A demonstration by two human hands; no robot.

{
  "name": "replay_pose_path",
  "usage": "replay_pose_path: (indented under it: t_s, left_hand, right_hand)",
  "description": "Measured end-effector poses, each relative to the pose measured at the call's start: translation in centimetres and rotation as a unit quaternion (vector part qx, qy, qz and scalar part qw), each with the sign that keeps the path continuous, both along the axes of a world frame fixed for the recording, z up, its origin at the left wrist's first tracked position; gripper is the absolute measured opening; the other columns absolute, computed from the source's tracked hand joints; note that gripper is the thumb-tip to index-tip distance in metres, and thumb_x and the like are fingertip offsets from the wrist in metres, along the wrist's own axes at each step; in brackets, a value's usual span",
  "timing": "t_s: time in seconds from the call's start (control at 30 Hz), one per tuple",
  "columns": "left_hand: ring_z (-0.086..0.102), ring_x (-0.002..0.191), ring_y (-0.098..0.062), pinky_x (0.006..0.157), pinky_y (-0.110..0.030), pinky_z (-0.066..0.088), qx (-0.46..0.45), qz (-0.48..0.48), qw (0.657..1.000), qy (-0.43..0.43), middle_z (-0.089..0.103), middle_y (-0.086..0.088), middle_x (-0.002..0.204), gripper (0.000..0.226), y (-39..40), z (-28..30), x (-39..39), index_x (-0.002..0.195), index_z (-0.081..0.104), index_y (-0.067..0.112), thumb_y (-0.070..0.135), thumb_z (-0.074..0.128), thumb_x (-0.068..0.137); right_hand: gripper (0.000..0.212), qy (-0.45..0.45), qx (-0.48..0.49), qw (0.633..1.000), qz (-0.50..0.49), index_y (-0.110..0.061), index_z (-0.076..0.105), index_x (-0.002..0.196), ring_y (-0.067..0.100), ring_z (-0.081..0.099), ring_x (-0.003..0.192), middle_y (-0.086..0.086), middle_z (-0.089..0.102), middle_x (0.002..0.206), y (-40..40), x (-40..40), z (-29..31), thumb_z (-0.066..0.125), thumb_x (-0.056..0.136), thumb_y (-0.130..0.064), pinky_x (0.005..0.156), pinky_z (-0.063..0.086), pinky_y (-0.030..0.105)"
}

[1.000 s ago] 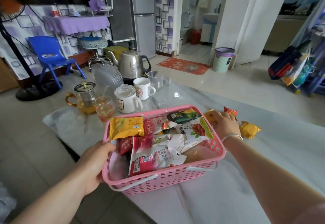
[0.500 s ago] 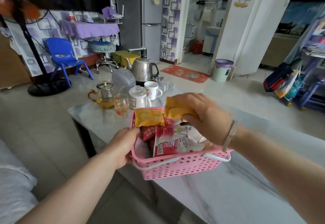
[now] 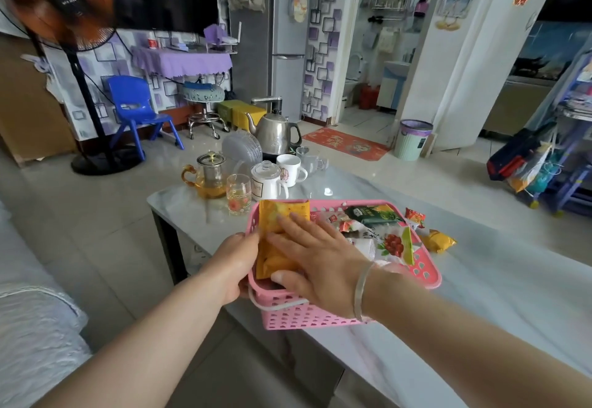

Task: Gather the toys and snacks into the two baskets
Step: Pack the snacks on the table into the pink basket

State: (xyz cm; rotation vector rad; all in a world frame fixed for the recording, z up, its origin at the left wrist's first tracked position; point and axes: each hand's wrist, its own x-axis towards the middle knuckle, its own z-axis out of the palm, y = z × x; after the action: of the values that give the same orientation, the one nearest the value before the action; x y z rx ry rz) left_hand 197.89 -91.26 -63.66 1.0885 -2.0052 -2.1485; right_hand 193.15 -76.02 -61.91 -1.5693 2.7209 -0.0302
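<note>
Marble tabletop (image 3: 480, 295) carries the pink perforated basket (image 3: 426, 274) at its near corner, overhanging the edge. Rigid plastic, light even loaded; best held by rim or the white handle (image 3: 278, 303). Basket looks nearly full: foil snack packs heaped to the rim, green pack (image 3: 371, 215) and red-fruit pack (image 3: 395, 244) on top. Left hand (image 3: 229, 266) grips the basket's left rim. Right hand (image 3: 315, 262) flat, fingers spread, presses an orange snack pack (image 3: 275, 255) into the pile. Packs are light, crinkly, slippery, likely crushable: pinch by edge seams. Loose beyond the basket: yellow pack (image 3: 439, 240), small red pack (image 3: 415, 216). Second basket not visible.
</note>
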Motion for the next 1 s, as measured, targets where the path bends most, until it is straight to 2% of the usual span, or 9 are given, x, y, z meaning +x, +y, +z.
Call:
replay_pose_path:
  t_s: [0.13, 0.23, 0.33, 0.5, 0.6, 0.7, 0.87, 0.93, 1.0]
  left_hand:
    - [0.071, 0.093, -0.04, 0.091, -0.059, 0.053, 0.004, 0.018, 1.0, 0.01, 0.075, -0.02, 0.095, 0.037, -1.0, 0.3, -1.8, 0.101, 0.064, 0.014, 0.045, 0.045, 0.101]
    - [0.07, 0.088, -0.036, 0.081, -0.051, 0.056, -0.003, 0.03, 0.999, 0.01, 0.074, -0.017, 0.092, 0.033, -1.8, 0.6, -3.9, 0.099, 0.061, 0.014, 0.041, 0.042, 0.103]
    - [0.07, 0.085, -0.034, 0.07, -0.045, 0.055, -0.01, 0.046, 0.999, 0.013, 0.073, -0.017, 0.093, 0.03, -2.8, 0.7, -6.1, 0.103, 0.06, 0.015, 0.038, 0.041, 0.104]
    - [0.071, 0.087, -0.034, 0.078, -0.055, 0.057, 0.005, 0.073, 0.997, 0.02, 0.073, -0.015, 0.096, 0.027, -4.2, 0.6, -9.3, 0.103, 0.059, 0.018, 0.036, 0.04, 0.104]
    - [0.07, 0.09, -0.035, 0.081, -0.059, 0.055, 0.013, 0.084, 0.996, 0.022, 0.073, -0.015, 0.099, 0.025, -5.0, 0.2, -10.8, 0.103, 0.059, 0.02, 0.036, 0.04, 0.104]
    - [0.069, 0.087, -0.035, 0.075, -0.056, 0.055, 0.01, 0.092, 0.996, 0.018, 0.072, -0.016, 0.097, 0.026, -5.8, -0.2, -12.1, 0.101, 0.058, 0.019, 0.035, 0.039, 0.105]
    - [0.069, 0.081, -0.031, 0.061, -0.048, 0.054, 0.009, 0.095, 0.995, 0.018, 0.072, -0.013, 0.093, 0.028, -7.2, -0.9, -13.6, 0.1, 0.059, 0.019, 0.036, 0.037, 0.105]
    - [0.068, 0.078, -0.031, 0.061, -0.049, 0.054, 0.01, 0.099, 0.995, 0.021, 0.072, -0.013, 0.088, 0.026, -7.4, -0.9, -13.8, 0.096, 0.059, 0.019, 0.033, 0.039, 0.105]
    - [0.069, 0.077, -0.031, 0.065, -0.051, 0.054, 0.005, 0.097, 0.995, 0.025, 0.072, -0.012, 0.085, 0.025, -7.7, -0.9, -13.9, 0.095, 0.06, 0.019, 0.031, 0.041, 0.105]
  right_hand:
    - [0.067, 0.024, -0.093, 0.994, -0.056, -0.038, 0.005, 0.149, 0.009, -0.011, 0.143, -0.012, -0.008, 0.157, 1.8, -2.7, 1.1, 0.015, 0.088, -0.066, 0.118, -0.007, 0.037]
    - [0.066, 0.039, -0.178, 0.976, -0.121, -0.035, 0.015, 0.148, 0.011, 0.001, 0.145, -0.01, 0.002, 0.157, 3.6, -5.8, 1.8, 0.017, 0.088, -0.06, 0.119, 0.004, 0.039]
    - [0.059, 0.069, -0.265, 0.944, -0.182, -0.026, 0.03, 0.146, 0.019, 0.019, 0.143, -0.001, 0.018, 0.157, 5.7, -9.9, 1.4, 0.022, 0.094, -0.052, 0.116, 0.014, 0.041]
    - [0.043, 0.049, -0.366, 0.878, -0.306, -0.012, 0.041, 0.14, 0.029, 0.034, 0.136, 0.01, 0.036, 0.149, 9.1, -17.0, -2.7, 0.043, 0.097, -0.021, 0.112, 0.027, 0.041]
    - [0.045, 0.0, -0.334, 0.862, -0.38, -0.007, 0.043, 0.136, 0.034, 0.04, 0.13, 0.014, 0.043, 0.142, 9.9, -19.4, -7.0, 0.051, 0.093, -0.014, 0.109, 0.032, 0.043]
    - [0.054, -0.057, -0.229, 0.887, -0.397, -0.007, 0.039, 0.139, 0.032, 0.039, 0.131, 0.014, 0.039, 0.145, 9.0, -20.0, -11.7, 0.057, 0.089, -0.016, 0.107, 0.033, 0.04]
    - [0.065, -0.124, -0.159, 0.893, -0.403, -0.032, 0.015, 0.15, 0.029, 0.024, 0.14, 0.007, 0.014, 0.157, 5.3, -20.4, -17.1, 0.043, 0.093, -0.02, 0.105, 0.036, 0.041]
    - [0.065, -0.118, -0.161, 0.886, -0.418, -0.035, 0.012, 0.149, 0.027, 0.018, 0.143, 0.005, 0.009, 0.158, 4.6, -21.0, -17.9, 0.04, 0.094, -0.018, 0.109, 0.032, 0.039]
    - [0.055, -0.083, -0.169, 0.879, -0.438, -0.029, 0.019, 0.149, 0.026, 0.011, 0.145, 0.006, 0.007, 0.158, 4.7, -22.5, -18.3, 0.037, 0.097, -0.025, 0.115, 0.022, 0.039]
